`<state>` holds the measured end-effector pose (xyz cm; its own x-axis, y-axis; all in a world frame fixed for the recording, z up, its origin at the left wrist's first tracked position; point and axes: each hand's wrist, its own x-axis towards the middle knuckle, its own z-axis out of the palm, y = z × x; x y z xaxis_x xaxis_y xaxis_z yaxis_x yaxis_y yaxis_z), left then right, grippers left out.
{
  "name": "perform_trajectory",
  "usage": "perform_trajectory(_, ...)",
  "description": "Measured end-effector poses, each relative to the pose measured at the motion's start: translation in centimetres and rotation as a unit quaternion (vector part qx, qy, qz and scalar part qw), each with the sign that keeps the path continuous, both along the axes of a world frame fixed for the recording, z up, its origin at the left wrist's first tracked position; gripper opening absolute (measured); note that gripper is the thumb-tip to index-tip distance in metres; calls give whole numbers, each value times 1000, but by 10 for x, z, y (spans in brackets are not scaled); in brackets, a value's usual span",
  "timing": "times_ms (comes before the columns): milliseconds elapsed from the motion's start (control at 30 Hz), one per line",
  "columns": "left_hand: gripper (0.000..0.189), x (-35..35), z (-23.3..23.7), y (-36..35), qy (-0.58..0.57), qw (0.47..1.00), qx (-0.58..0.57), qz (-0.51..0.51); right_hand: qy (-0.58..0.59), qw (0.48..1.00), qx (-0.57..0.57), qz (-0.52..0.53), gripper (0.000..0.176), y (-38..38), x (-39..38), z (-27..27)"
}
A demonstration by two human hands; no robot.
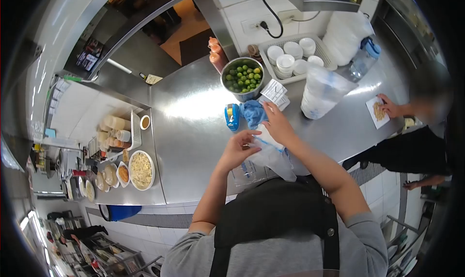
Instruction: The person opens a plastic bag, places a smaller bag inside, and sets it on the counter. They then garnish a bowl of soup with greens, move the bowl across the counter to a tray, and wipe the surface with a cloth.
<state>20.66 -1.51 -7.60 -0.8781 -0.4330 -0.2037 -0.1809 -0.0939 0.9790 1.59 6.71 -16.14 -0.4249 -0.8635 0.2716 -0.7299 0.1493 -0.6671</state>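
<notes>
My left hand (239, 149) has its fingers curled at the near-left edge of a clear plastic bag (278, 163) with something white inside. My right hand (280, 126) is over the bag's far side, fingers stretched out and apart, close to a crumpled blue cloth (253, 113). Left of the cloth stands a blue tape dispenser (231, 117). Printed white slips (274, 91) lie just beyond my right fingertips. Another flat clear plastic piece (246, 174) is on the counter beneath my left forearm side.
A metal pot of green citrus fruits (242, 60) stands behind, beside orange squeeze bottles (216, 54). To the right are a basket of white cups (329, 49) and a wrapped cup stack (322, 95). A co-worker's hand (391, 107) holds food on paper. A noodle bowl (153, 173) is left.
</notes>
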Motion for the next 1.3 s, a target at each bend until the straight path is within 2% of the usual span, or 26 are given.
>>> perform_trajectory(67, 27, -2, -4, 0, 7, 999, -5, 38, 70, 996, 62, 7, 43, -6, -4, -13)
perform_trajectory(133, 19, -3, -6, 0, 20, 998, -5, 65, 185, 977, 109, 1, 28, -14, -8, -58)
perform_trajectory(233, 10, -7, -4, 4, 26, 996, -3, 88, 229, 970, 85, 5, 13, -11, -12, -71)
perform_trajectory(400, 13, -6, -9, 1, -22, 996, -22, 85, 230, 967, 107, -11, 11, -6, -19, -69)
perform_trajectory(433, 14, -9, -11, 1, -3, 995, -21, 100, 227, 968, 108, -19, 13, -6, -21, -68)
perform_trajectory(533, 22, -20, -12, 1, 49, 989, -27, 134, 76, 987, 138, -44, 22, -6, -23, -53)
perform_trajectory(633, 32, -24, -1, 0, 67, 987, -50, 139, -76, 995, 42, -44, 32, 1, -26, -19)
perform_trajectory(733, 32, -25, 1, -3, 32, 990, -66, 118, -284, 959, -13, 10, 36, 3, -24, 21)
perform_trajectory(800, 31, -25, -6, -6, 4, 991, -97, 89, -325, 940, -33, 103, 38, 13, -20, 46)
perform_trajectory(833, 31, -26, -5, -5, 18, 993, -95, 68, -343, 926, -43, 151, 39, 18, -18, 58)
perform_trajectory(900, 32, -31, -5, -1, 47, 994, -92, 27, -283, 943, -9, 176, 34, 32, -18, 81)
perform_trajectory(933, 32, -31, -3, -1, 22, 993, -120, 3, -253, 950, 7, 186, 32, 39, -19, 86)
perform_trajectory(1033, 35, -41, 13, 9, 78, 990, -111, 34, -321, 935, 77, 127, 20, 54, -28, 81)
perform_trajectory(1067, 34, -42, 20, 11, 64, 983, -169, 39, -328, 938, 47, 99, 20, 58, -27, 81)
perform_trajectory(1167, 29, -45, 32, 14, -37, 975, -207, 65, -330, 943, -19, 35, 19, 70, -26, 86)
perform_trajectory(1300, 16, -42, 9, 6, 54, 977, -179, 103, -290, 956, -21, 36, 20, 84, -30, 102)
